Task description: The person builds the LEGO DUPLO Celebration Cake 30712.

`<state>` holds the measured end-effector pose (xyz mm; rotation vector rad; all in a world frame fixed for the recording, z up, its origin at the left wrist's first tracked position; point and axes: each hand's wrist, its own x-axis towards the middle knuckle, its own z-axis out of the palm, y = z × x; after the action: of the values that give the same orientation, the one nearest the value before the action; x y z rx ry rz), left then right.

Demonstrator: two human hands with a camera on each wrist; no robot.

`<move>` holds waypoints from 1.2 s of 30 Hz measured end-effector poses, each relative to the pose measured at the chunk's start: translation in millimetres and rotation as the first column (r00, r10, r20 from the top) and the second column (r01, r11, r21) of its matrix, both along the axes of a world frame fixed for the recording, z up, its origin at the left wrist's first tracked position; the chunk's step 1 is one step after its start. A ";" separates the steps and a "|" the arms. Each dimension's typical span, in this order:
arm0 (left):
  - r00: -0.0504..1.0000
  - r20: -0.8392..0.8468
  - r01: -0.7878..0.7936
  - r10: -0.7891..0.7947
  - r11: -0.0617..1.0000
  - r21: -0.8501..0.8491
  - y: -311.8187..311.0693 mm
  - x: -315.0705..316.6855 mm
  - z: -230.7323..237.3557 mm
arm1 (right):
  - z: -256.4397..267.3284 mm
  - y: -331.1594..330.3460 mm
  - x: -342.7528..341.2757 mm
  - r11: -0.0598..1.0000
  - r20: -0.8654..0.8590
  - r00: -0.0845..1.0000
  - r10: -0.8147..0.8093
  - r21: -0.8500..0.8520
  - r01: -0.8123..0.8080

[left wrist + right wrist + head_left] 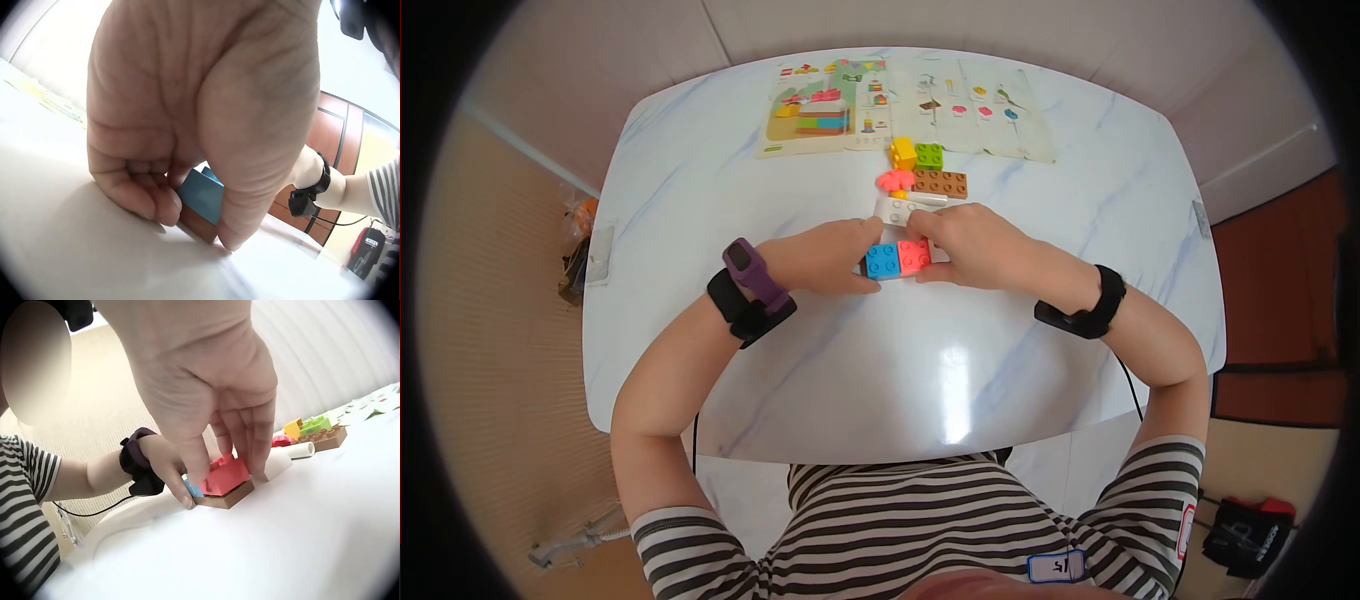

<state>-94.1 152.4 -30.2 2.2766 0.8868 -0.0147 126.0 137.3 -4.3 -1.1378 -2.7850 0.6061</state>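
Observation:
A blue brick and a pinkish-red brick sit side by side on a brown brick, low on the table. My right hand pinches the red brick between thumb and fingers, as the right wrist view shows from the side. From the other end my left hand grips the blue brick and the brown one, its thumb at the near side and its fingers at the far side. A white brick lies just beyond, close to the right fingertips.
Beyond the white brick lie a white tube, a pink piece, another brown brick, a yellow piece and a green brick. A picture instruction sheet is spread at the table's far edge.

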 end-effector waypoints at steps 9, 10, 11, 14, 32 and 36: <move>0.993 -0.116 0.002 -0.007 0.999 -0.044 0.2 5.2 12.2 | 1.3 9.2 5.4 0.986 -0.099 0.991 -0.084 -0.153 0.069; 0.994 -0.106 0.009 -0.012 1.000 -0.028 -0.1 4.1 10.3 | 1.1 9.7 4.5 0.984 -0.107 0.990 -0.090 -0.164 0.071; 0.995 -0.097 0.014 -0.015 1.000 -0.013 -0.2 3.2 8.8 | 1.4 11.0 3.7 0.982 -0.114 0.989 -0.093 -0.176 0.072; 0.994 -0.105 0.005 -0.007 1.000 -0.016 -0.4 2.7 5.7 | 3.3 13.4 0.3 0.970 -0.090 0.988 -0.126 -0.219 0.104; 0.999 -0.051 0.001 -0.002 1.000 -0.024 0.7 1.2 1.5 | 4.0 32.4 -10.8 0.910 -0.030 0.993 -0.118 -0.403 0.096; 0.996 -0.091 0.020 -0.020 1.000 -0.001 2.1 2.5 3.6 | 3.0 34.7 -10.1 0.921 -0.034 0.995 -0.097 -0.382 0.076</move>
<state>-91.6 154.5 -26.6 2.3004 0.9106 -0.1277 115.9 172.0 -1.3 -1.2753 -2.6232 1.1876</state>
